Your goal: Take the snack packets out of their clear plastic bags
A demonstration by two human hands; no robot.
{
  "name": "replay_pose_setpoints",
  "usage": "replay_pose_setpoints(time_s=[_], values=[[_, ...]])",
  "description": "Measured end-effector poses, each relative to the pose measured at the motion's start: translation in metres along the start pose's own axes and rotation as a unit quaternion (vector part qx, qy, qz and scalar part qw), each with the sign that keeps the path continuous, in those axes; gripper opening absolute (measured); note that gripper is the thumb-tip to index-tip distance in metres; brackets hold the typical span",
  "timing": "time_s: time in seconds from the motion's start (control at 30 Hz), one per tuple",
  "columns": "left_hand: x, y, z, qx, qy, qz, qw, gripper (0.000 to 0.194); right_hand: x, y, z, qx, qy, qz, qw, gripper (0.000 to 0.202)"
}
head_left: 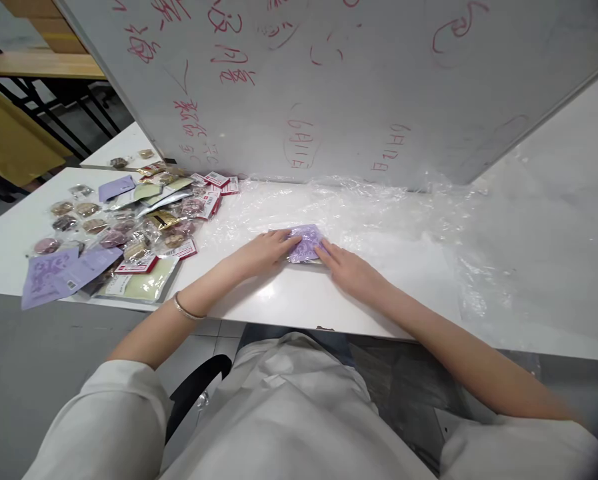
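Note:
A flat purple packet with a pale printed pattern lies on the white table in front of me, with a glossy sheen over it. A thin light edge shows beneath its near side; what that belongs to I cannot tell. My left hand rests on the packet's left side, fingers stretched out over it. On the right side, the extended fingers of my right hand touch its edge. Neither hand is wrapped round the packet. Clear plastic film spreads behind it and to the right.
Left of my hands is a pile of wrapped cookies, purple packets, a green pouch and red-and-white packs. A whiteboard with red writing stands behind the table. A black chair part is beside me.

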State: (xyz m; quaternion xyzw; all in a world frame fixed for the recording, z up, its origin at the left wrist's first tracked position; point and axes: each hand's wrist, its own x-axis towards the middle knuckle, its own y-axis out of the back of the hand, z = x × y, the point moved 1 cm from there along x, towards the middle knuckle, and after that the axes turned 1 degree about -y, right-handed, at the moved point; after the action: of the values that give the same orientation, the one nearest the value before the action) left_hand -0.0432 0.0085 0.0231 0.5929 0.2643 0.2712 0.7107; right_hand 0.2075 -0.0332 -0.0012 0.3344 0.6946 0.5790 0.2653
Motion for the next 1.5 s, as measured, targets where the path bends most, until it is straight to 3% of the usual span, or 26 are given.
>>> replay_pose_setpoints(time_s=[0.1,0.3,0.37,0.47,0.53,0.57,0.63,0.7,0.73,0.8,0.87,1.0,1.17,1.27,1.33,1.4,1.5], values=[[-0.01,0.014,0.0,-0.056,0.0,-0.023,0.998,0.062,-0.009,0.003,0.006,-0.005,-0.021,0.054,0.998,0.055],[-0.032,0.052,0.007,-0.275,0.007,-0.08,0.958,0.036,-0.027,0.048,0.007,0.062,-0.067,0.162,0.982,0.032],[-0.028,0.057,0.002,-0.324,0.047,-0.088,0.941,0.035,-0.019,0.059,0.011,0.094,-0.114,0.147,0.978,0.026],[-0.015,0.049,-0.009,-0.348,0.105,-0.09,0.927,0.037,0.001,0.06,0.022,0.121,-0.2,0.027,0.972,0.023],[-0.009,0.036,-0.013,-0.312,0.134,-0.088,0.936,0.039,0.01,0.052,0.027,0.102,-0.237,-0.056,0.964,0.022],[-0.008,0.03,-0.012,-0.275,0.147,-0.069,0.947,0.041,0.011,0.047,0.028,0.075,-0.247,-0.069,0.964,0.021],[-0.011,0.019,-0.009,-0.175,0.148,0.012,0.973,0.044,0.008,0.039,0.025,-0.003,-0.236,-0.019,0.972,0.026],[-0.021,0.013,-0.002,-0.089,0.089,0.076,0.989,0.046,-0.003,0.034,0.019,-0.056,-0.154,0.068,0.984,0.034],[-0.027,0.011,0.002,-0.067,0.048,0.078,0.994,0.049,-0.01,0.033,0.015,-0.06,-0.09,0.091,0.99,0.038],[-0.037,0.009,0.005,-0.056,-0.017,0.035,0.998,0.059,-0.022,0.029,0.01,-0.031,0.024,0.086,0.995,0.049],[-0.042,0.008,0.005,-0.054,-0.031,-0.004,0.998,0.064,-0.029,0.026,0.01,0.001,0.067,0.05,0.996,0.053],[-0.043,0.018,-0.001,-0.048,0.015,-0.019,0.999,0.05,-0.028,0.03,0.018,0.028,0.008,0.027,0.999,0.043],[-0.034,0.043,-0.008,-0.119,0.124,0.039,0.984,0.033,-0.01,0.053,0.024,0.172,-0.138,0.02,0.975,0.029],[-0.021,0.037,-0.01,-0.122,0.2,-0.013,0.972,0.028,0.008,0.05,0.024,0.237,-0.221,-0.035,0.945,0.026],[-0.014,0.023,-0.008,-0.048,0.232,-0.023,0.971,0.033,0.017,0.042,0.022,0.177,-0.259,-0.05,0.948,0.032],[-0.013,0.01,-0.002,0.045,0.223,0.041,0.973,0.045,0.02,0.035,0.016,0.059,-0.251,0.008,0.966,0.045],[-0.027,-0.003,0.013,0.117,0.139,0.164,0.97,0.051,0.014,0.031,0.002,-0.073,-0.097,0.114,0.986,0.059]])
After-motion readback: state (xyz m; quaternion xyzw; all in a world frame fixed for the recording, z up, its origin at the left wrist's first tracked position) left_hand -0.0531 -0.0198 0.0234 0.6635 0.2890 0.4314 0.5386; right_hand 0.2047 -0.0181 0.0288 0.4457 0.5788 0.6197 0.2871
